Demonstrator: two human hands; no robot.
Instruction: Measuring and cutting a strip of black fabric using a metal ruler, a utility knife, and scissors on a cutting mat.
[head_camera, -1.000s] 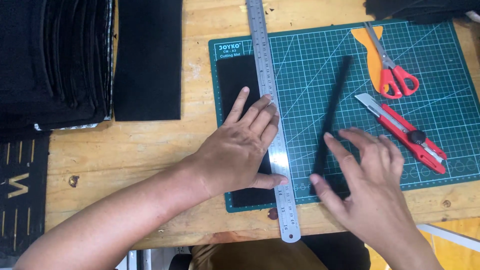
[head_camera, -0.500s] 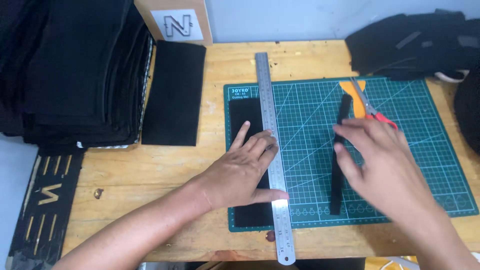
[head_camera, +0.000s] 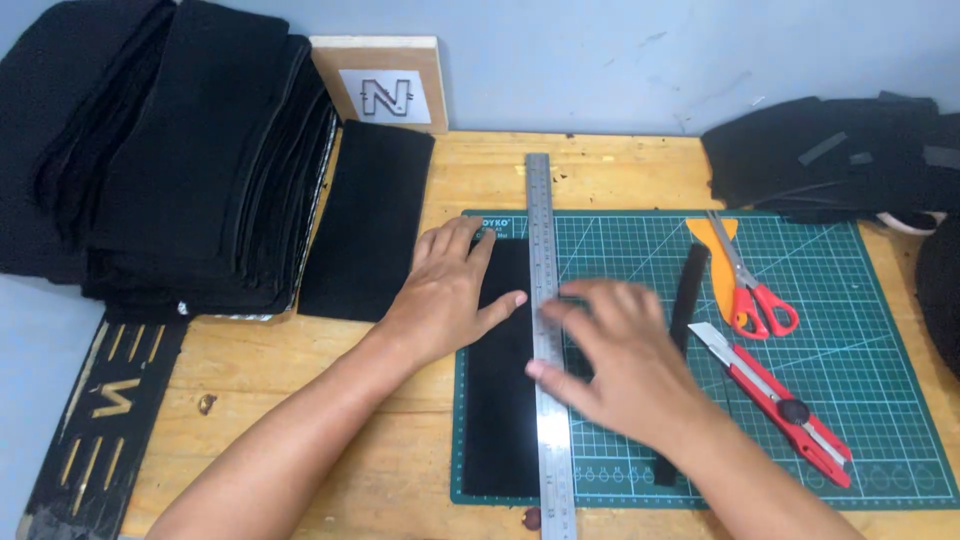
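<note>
Two hands work at mid-frame. Right hand, fingers spread and holding nothing, rests across the long steel ruler, which runs bottom to top of frame. Left hand, flat and open, presses the black rectangular fabric panel immediately left of the ruler, its long axis parallel. Both lie on the green cutting mat. A narrow black strip lies just right of the right hand.

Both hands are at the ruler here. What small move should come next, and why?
Probably press the ruler flat and square it along the black sheet. The left hand pins the sheet on the mat, the right hand is just reaching the ruler, and the knife lies untouched to the right.
</note>
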